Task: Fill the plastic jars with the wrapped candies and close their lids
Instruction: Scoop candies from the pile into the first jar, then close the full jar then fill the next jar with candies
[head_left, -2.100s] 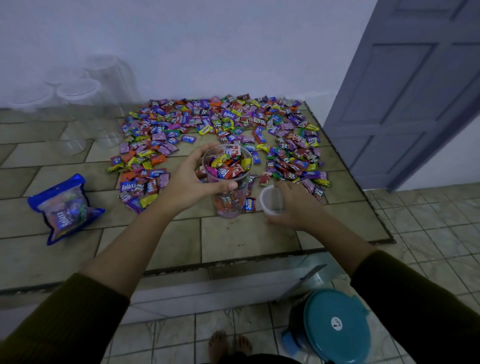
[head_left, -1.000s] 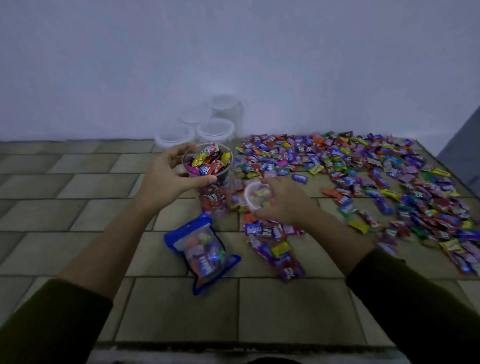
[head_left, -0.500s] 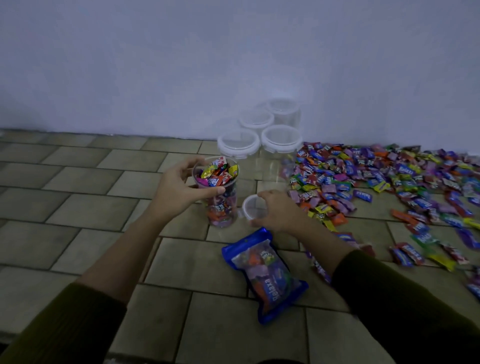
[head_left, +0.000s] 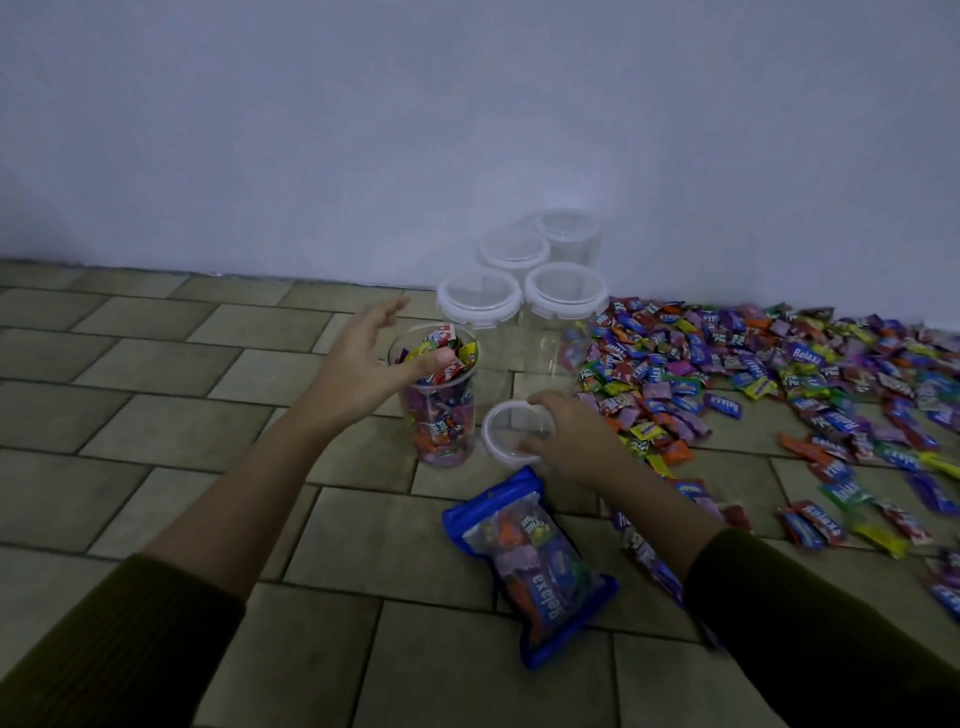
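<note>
I see my left hand (head_left: 363, 358) spread loose by the rim of the clear cylindrical jar (head_left: 472, 387), packed with crinkly wrapped candies (head_left: 441, 421), upright on matte tiles (head_left: 156, 415). My right hand (head_left: 571, 441) curls round a round translucent lid (head_left: 511, 431), and more glossy sweets sprawl rightward.

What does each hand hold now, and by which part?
The right hand grips the lid by its rim; the left hand, open at the filled jar, holds nothing.

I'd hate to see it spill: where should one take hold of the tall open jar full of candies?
Round its clear wall, below the rim, coming from the left. The jar stands upright and candies heap up to its open mouth, so fingers from above would hit them; the right hand holding the lid crowds its right side.
</note>
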